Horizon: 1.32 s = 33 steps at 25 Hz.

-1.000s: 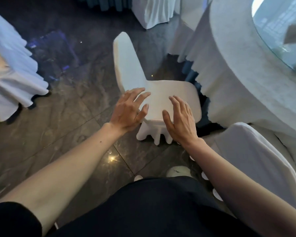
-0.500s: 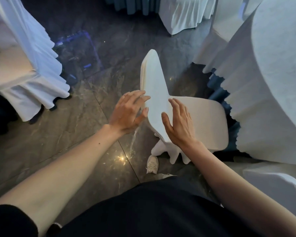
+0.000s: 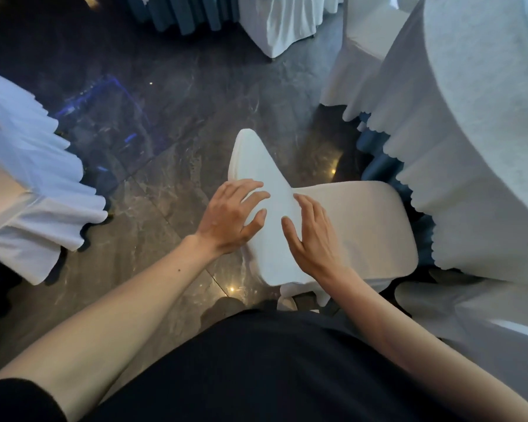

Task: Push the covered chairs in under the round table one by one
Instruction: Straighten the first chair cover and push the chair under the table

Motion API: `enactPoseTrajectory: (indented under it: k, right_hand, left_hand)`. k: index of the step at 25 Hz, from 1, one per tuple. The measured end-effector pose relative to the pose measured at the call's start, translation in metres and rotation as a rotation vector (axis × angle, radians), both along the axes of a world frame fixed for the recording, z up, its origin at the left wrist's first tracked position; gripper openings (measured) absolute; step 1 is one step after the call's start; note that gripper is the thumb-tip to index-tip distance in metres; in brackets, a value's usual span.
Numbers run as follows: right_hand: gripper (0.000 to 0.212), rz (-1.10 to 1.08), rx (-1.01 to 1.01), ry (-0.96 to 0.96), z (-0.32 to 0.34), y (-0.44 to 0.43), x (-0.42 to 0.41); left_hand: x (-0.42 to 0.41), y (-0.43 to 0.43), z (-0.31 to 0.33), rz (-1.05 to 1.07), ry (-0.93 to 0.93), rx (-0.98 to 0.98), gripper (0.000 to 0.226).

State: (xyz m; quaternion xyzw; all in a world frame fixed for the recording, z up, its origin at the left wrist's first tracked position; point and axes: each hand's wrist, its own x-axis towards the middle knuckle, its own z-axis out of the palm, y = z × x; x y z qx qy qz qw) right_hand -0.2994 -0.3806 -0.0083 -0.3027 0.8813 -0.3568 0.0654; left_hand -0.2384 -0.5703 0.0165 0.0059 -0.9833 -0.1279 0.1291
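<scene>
Covered chair point(image 3: 357, 226) on dark floor point(image 3: 165, 208), seat front just beside draped edge of round counter point(image 3: 485, 147), not under it. Left hand point(image 3: 229, 217) & right hand point(image 3: 313, 239): fingers spread, flat on chair back, nothing gripped. 2nd covered chair point(image 3: 485, 315) at lower right.

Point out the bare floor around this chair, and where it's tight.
Bare dark floor lies left of the covered chair, up to the neighbouring draped table. Crowded on the right: seat against the round table's cloth, second covered chair close beside.
</scene>
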Motion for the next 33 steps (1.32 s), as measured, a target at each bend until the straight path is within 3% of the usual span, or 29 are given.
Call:
enactPoseTrajectory:
  k: [10, 18, 25, 33]
  right_hand:
    - [0.050, -0.469, 0.042, -0.015, -0.017, -0.076, 0.000]
    - [0.070, -0.909, 0.191, -0.212, -0.012, -0.163, 0.063]
    - [0.065, -1.177, 0.456, 0.098, -0.032, -0.187, 0.066]
    - [0.060, -1.304, 0.456, 0.313, -0.049, -0.166, 0.031]
  left_hand:
    - [-0.091, -0.085, -0.024, -0.582, -0.140, -0.006, 0.038]
    - [-0.130, -0.125, -0.025, -1.089, -0.194, -0.044, 0.050]
    - [-0.142, -0.132, -0.036, -1.257, -0.036, 0.051, 0.044]
    - [-0.186, -0.108, -0.050, -1.328, 0.123, 0.077, 0.030]
